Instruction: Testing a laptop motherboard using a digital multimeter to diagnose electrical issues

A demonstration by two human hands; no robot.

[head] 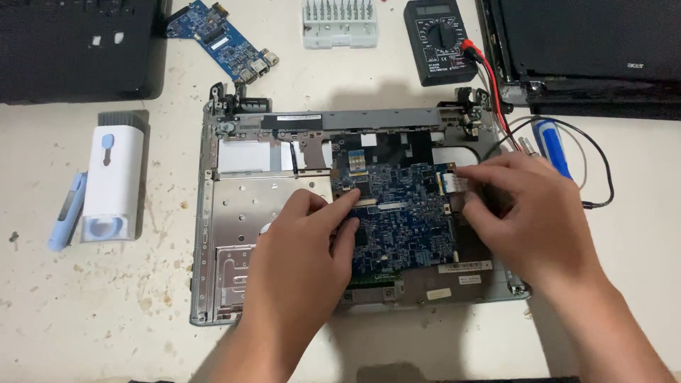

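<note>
— Pinched between the right hand (528,216)'s thumb and forefinger, a thin white ribbon cable (456,181) is held at the right edge of the blue motherboard (406,216); the other fingers are curled loosely over the board's corner. What is touched by the left hand (301,245)?

— Nothing is gripped there. Its fingers are stretched nearly flat, and the fingertips are pressed on the board's left edge.

— How are the things made, largest first?

— A pale, scuffed and speckled table (92,298) is seen beneath everything. On it, the opened grey laptop base (241,234) is laid, its flat metal plate dotted with small holes. The rectangular motherboard, densely studded with small parts, is seated in the base's middle and right. A smooth white and pale blue plastic case (110,183) is set well left, a black multimeter (440,39) above.
</note>
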